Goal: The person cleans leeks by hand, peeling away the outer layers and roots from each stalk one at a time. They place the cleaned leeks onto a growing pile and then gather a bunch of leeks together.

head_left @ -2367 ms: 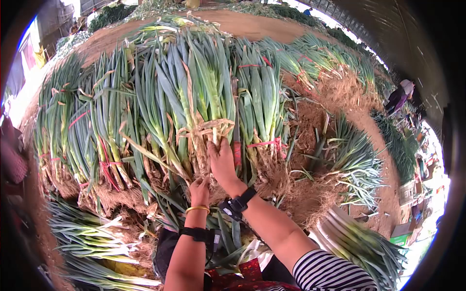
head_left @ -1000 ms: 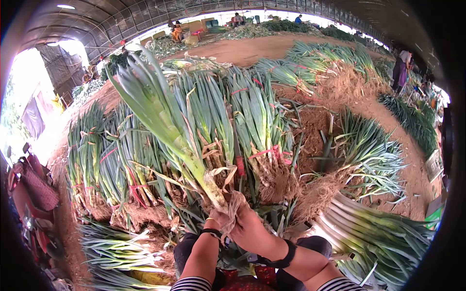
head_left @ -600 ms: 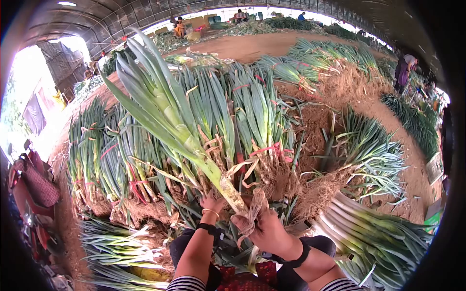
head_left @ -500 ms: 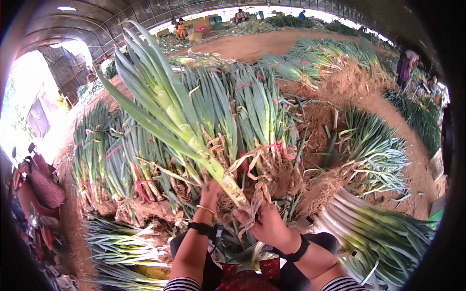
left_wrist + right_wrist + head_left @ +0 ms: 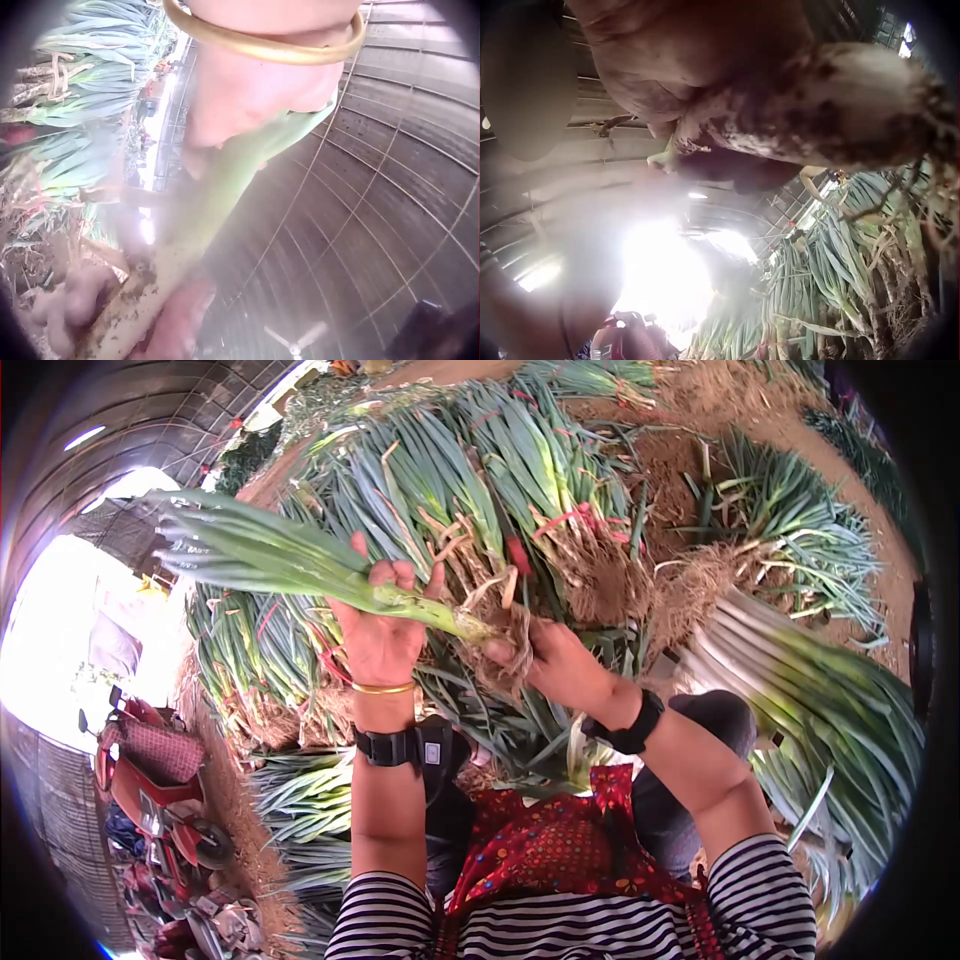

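In the head view a green onion (image 5: 405, 603) is held aslant in front of the body, its leaves fanned to the left. My right hand (image 5: 565, 665) grips its root end, where dry brown skin (image 5: 515, 650) hangs loose. My left hand (image 5: 385, 635), palm turned up, holds the upper stalk, with fingertips showing beyond it. Soil marks the pale stem (image 5: 131, 307) in the left wrist view, where the stalk runs between both hands. The right wrist view shows the dirty stem (image 5: 802, 112) close up beside the dark hand.
Tied bundles of green onions (image 5: 560, 490) stand behind the hands. Cleaned green onions (image 5: 800, 680) with white stems lie at the right; more leafy ones (image 5: 315, 790) lie at lower left. A red scooter (image 5: 160, 790) stands at the far left.
The green onion has swung from steeply raised toward level, leaves now pointing left. My left hand has come up from beside the root end to the upper stalk. The head view has tilted down.
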Demonstrator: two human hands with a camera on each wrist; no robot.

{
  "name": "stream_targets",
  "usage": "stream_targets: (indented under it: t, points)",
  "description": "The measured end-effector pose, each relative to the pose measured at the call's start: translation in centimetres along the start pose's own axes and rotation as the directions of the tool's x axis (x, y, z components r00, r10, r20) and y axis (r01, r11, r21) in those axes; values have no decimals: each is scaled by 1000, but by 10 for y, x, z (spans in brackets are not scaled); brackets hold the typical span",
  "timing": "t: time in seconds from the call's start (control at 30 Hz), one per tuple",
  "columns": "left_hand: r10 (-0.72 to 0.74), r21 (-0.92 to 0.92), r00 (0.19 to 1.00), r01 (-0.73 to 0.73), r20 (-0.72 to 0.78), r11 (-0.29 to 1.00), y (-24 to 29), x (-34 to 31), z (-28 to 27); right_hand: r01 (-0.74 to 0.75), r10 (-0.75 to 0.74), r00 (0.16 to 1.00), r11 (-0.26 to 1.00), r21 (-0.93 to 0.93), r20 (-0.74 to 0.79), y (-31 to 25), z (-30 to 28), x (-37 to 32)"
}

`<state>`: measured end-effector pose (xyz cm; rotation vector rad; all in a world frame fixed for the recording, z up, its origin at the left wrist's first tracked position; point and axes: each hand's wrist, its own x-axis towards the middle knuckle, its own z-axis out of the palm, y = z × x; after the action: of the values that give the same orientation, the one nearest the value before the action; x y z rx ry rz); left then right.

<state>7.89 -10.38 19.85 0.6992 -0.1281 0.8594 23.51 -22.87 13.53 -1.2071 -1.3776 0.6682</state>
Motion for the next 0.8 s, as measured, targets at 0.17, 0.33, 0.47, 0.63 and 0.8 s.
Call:
stream_targets:
  t: [0.17, 0.33, 0.47, 0.63, 0.8]
  points:
    - [113, 128, 947, -77, -300, 989, -15, -26, 0, 96, -114, 990, 976, -197, -81, -20, -11, -2]
    - [206, 416, 735, 113, -646, 902, -46, -44, 8, 344, -446, 885, 820, -457, -133, -27, -5, 0]
    - [281, 492, 749, 68, -599, 868, -81, -44, 32, 426, -556, 831, 638, -642, -1, -14, -8, -2]
    - [216, 430, 777, 77, -592, 900, -72, -41, 23, 607, -688, 721, 684, -404, -81, -7, -12, 0]
    - [400, 442, 702, -134, -589, 887, -38, -23, 20, 565, -570, 821, 803, -189, 34, -23, -12, -14]
